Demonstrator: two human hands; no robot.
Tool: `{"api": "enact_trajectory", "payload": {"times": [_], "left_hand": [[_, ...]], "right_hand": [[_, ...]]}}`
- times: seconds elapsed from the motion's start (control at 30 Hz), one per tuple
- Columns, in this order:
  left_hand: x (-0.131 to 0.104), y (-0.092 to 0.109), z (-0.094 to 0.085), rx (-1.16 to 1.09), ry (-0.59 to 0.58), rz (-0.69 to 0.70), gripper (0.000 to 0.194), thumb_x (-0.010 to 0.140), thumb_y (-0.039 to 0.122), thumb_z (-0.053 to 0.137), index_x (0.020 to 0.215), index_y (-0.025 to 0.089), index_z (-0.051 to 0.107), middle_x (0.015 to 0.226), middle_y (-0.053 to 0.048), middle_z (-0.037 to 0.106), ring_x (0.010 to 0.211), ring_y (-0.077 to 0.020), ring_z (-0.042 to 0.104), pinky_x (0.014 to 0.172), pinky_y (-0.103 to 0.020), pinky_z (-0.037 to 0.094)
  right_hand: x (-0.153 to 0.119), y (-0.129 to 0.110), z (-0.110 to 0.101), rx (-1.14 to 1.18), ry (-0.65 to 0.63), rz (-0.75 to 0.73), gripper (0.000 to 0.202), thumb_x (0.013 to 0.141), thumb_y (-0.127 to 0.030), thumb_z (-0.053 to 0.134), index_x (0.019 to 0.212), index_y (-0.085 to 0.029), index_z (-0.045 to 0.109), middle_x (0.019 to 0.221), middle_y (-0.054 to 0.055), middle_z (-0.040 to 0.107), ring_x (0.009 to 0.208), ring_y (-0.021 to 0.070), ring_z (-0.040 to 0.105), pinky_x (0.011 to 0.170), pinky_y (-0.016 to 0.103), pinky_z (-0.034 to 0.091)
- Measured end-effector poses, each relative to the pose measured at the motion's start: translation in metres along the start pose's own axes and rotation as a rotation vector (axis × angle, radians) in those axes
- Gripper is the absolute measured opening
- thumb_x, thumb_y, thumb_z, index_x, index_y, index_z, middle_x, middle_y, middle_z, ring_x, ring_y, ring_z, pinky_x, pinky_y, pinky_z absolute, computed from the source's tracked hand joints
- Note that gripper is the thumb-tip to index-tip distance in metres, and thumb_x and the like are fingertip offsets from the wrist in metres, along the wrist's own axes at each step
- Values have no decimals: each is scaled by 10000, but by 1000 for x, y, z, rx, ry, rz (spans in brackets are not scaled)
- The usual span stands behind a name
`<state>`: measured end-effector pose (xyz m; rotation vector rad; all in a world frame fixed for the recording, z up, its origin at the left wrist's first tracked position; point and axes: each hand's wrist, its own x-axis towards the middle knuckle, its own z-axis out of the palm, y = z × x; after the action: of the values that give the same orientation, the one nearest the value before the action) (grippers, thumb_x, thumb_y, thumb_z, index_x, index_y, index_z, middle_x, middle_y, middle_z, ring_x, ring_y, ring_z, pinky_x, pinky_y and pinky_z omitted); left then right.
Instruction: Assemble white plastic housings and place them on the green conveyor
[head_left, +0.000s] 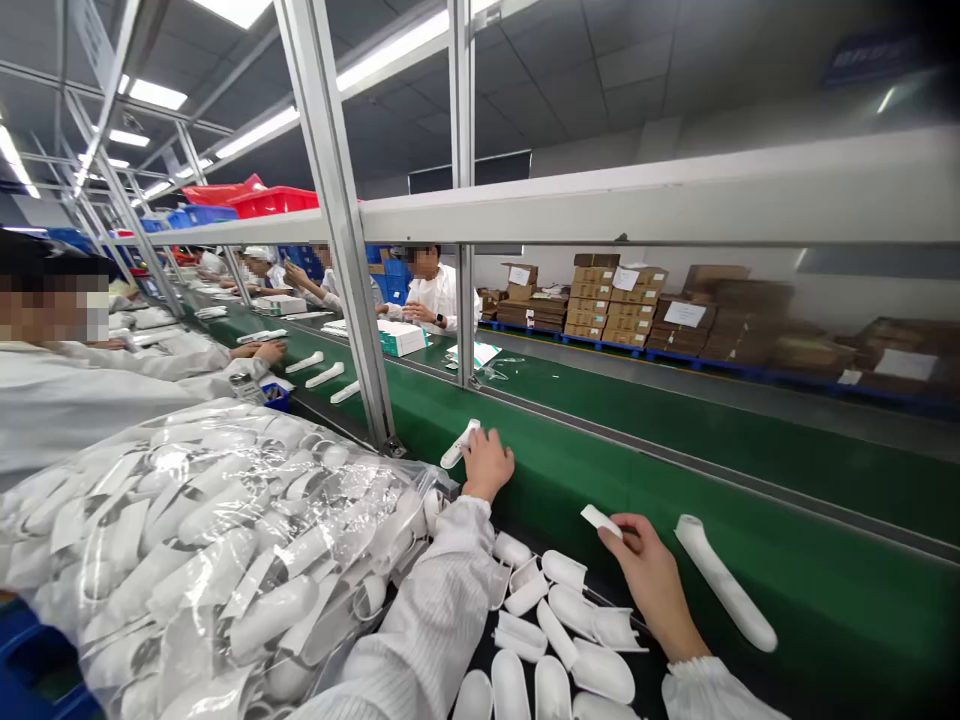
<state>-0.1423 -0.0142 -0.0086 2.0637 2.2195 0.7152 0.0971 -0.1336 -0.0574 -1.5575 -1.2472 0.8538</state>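
Observation:
My left hand [487, 465] reaches over the near edge of the green conveyor belt [555, 480], its fingers closed on a long white plastic part [460, 444]. To the right, my right hand [651, 570] pinches a small white piece [601, 521] between thumb and fingers above the belt. Beyond that hand, a long white part [726, 583] with a rounded end lies on the belt. Several curved white shells [571, 605] are spread on the dark surface between my forearms. A large clear bag [225, 550] full of similar white shells lies to the left.
A metal post [337, 220] rises from the belt's edge near my left hand, and a second post [463, 200] stands beyond it. A co-worker's white sleeve [172, 365] is at the left. More white parts [325, 375] lie farther up the belt.

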Motion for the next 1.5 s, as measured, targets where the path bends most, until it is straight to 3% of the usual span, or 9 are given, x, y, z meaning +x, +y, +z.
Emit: {"api": "enact_trajectory", "payload": {"times": [0.07,0.17,0.3,0.47,0.6,0.83,1.1,1.33,1.5], "left_hand": [[13,-7,13,122,21,-155,554,878,289,515,1392,108,416,1497,-234,343,1438,-390,196,1106,-597,238],[21,-18,23,193,18,-237,570,867,181,501,1417,107,371,1413,-259,424,1364,-375,352,1068,-553,316],[25,-20,25,121,-102,-177,593,834,132,527,1408,120,379,1216,-211,566,1186,-315,527,915,-386,464],[21,10,36,-103,-239,-19,876,805,301,595,1531,196,116,1377,-215,428,1040,-281,623,806,-317,482],[13,40,53,-204,-328,164,762,826,386,579,1491,187,264,1383,-178,436,1085,-284,609,874,-329,463],[5,56,66,-346,-244,263,499,869,432,591,1286,174,497,1225,-127,549,1115,-241,574,959,-335,440],[3,58,71,-621,-442,167,512,897,383,555,1363,199,452,1207,-114,545,541,-80,559,528,-274,493],[5,61,73,-457,-233,274,269,858,367,613,1015,150,631,1020,-90,628,953,-205,611,931,-342,477],[6,61,76,-448,-242,298,281,872,381,588,1047,163,615,1031,-88,629,969,-208,599,940,-342,467]], "right_hand": [[2,5,0,2,-26,-4,459,760,-611,630,1015,-233,581,953,51,719,919,258,670,746,309,499],[8,13,1,38,-40,30,560,745,-637,641,1143,-246,587,1119,70,686,1040,269,641,779,296,514],[14,13,3,-30,-82,58,658,735,-654,650,1305,-330,585,1253,39,631,1007,265,644,672,272,530],[9,3,7,-56,-80,-211,460,808,-529,622,1203,-302,685,1263,34,625,1079,263,609,807,295,521],[8,-3,9,-93,-87,-300,436,863,-426,537,1252,-267,656,1236,56,636,1050,257,617,858,340,512],[8,-9,12,-269,-151,-396,406,880,-290,530,1271,-309,637,1262,9,634,1121,222,600,993,335,454],[5,-10,12,-593,-113,-352,393,930,-353,556,1318,-411,564,1296,-48,627,1109,259,557,942,428,437],[4,-13,3,-660,-126,-372,396,892,-287,575,1270,-402,612,1310,-57,616,1116,248,564,950,420,430],[5,-11,3,-725,-154,-317,401,925,-356,553,1312,-459,551,1345,-54,587,1233,304,499,961,500,409]]}}
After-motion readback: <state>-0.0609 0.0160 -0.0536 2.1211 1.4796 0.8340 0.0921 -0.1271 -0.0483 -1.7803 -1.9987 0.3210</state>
